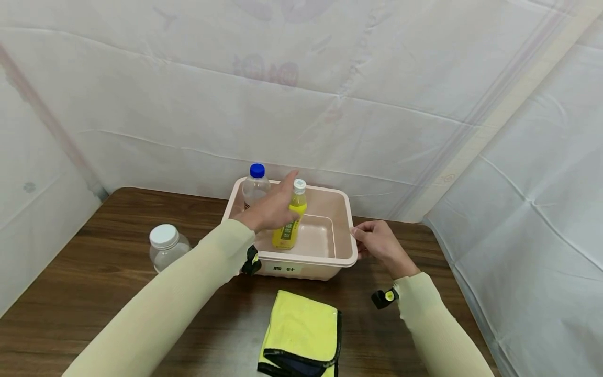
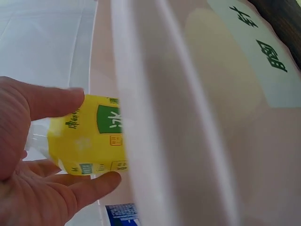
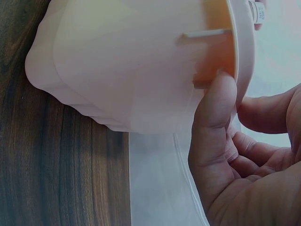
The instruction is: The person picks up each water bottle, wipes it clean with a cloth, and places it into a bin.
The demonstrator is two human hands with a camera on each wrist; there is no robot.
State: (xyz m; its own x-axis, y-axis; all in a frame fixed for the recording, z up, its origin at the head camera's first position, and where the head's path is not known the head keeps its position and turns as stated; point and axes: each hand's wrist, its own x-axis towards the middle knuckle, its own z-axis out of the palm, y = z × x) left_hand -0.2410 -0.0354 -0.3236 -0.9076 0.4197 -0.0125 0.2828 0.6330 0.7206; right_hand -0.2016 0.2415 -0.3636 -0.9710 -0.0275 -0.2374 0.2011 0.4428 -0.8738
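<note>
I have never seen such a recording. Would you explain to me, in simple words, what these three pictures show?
There is no robot, only a person working bare-handed. The widest picture comes from a camera on the head, the others from cameras on each wrist. On the wooden table are a pink plastic basin, a white-capped clear jar and a folded yellow cloth. Inside the basin are a blue-capped clear bottle and a yellow-labelled drink bottle. The left hand is around the drink bottle, though whether it grips is unclear. The right hand pinches the basin's rim.
</note>
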